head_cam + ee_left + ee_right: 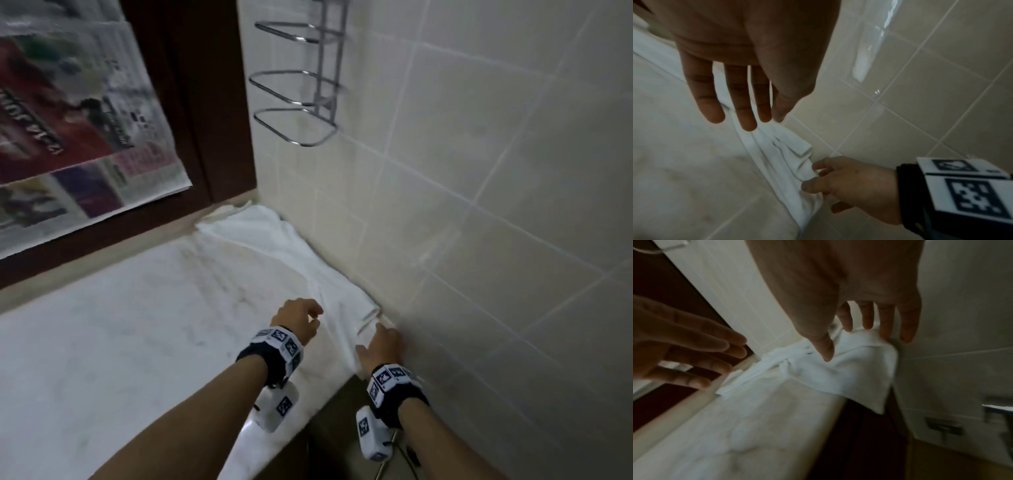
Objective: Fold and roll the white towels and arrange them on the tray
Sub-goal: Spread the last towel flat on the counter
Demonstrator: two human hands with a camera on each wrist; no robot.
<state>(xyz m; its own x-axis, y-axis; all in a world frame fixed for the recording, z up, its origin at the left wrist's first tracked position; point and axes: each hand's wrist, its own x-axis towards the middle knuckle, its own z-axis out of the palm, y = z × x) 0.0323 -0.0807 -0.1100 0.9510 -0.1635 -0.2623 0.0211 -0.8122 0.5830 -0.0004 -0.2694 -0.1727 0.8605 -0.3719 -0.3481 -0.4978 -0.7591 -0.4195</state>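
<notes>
A white towel [274,250] is seen lying rumpled along the tiled wall [479,205], stretched over the marble counter [120,325] with its near corner hanging off the counter's front edge. The right hand [382,346] is laid on the towel's near end, right against the wall, its fingers [887,324] extended and spread, pressing the cloth without curling round it. The left hand [298,318] is held just left of the towel, farther from the wall, palm down, fingers [707,100] loosely straight and nothing gripped. Both forearms are reached forward from below.
</notes>
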